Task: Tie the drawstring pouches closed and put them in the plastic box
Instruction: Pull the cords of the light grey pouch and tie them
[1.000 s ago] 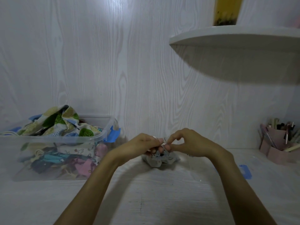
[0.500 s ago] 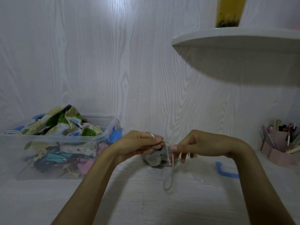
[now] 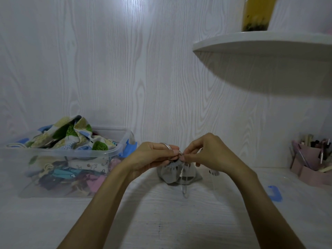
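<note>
Tabletop (image 3: 161, 221): white wood grain, carrying everything I work with.
Plastic box (image 3: 115, 151): clear, on my left, well apart from my hands; already heaped with patterned pouches, so I judge much of the job done.
Grey pouch (image 3: 170, 174): sits on the tabletop between my hands, mouth gathered; not yet in the box.
Left hand (image 3: 152, 156): my grip is curled, fingertips pinching the cord at the pouch's neck.
Right hand (image 3: 208, 153): fingers bent, pinching the same cord just beside my left fingertips.
Drawstring (image 3: 185, 186): a thin pale loop hangs below the pouch; whether the knot is finished I cannot tell.
Left to do: I judge the tie needs tightening, then this pouch goes into the box.
</note>
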